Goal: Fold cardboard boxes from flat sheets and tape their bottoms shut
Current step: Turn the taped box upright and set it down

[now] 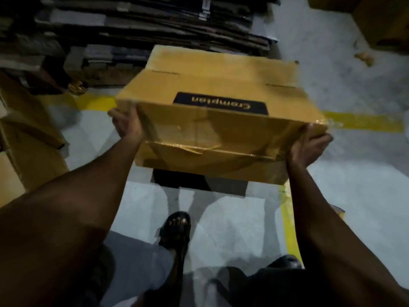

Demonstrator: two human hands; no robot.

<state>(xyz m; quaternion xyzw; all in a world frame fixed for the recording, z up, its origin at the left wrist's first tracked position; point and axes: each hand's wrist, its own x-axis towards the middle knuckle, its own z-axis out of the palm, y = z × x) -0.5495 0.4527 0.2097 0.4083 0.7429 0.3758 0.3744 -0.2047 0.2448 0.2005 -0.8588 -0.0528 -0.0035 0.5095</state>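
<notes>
A folded brown cardboard box (212, 120) hangs in the air in front of me, above the floor. A dark printed label lies on its upper face, and shiny clear tape runs along the seam of the side that faces me. My left hand (127, 122) grips the box's left end, fingers curled round the edge. At the right end my right hand (307, 147) grips the lower corner, thumb on the taped face. The far flaps of the box stand open.
A tall stack of flat cardboard sheets (137, 29) lies at the back. More brown boxes (24, 134) stand at the left, another (380, 18) at the top right. Yellow floor lines (363, 124) cross the grey floor. My sandalled foot (178, 229) is below the box.
</notes>
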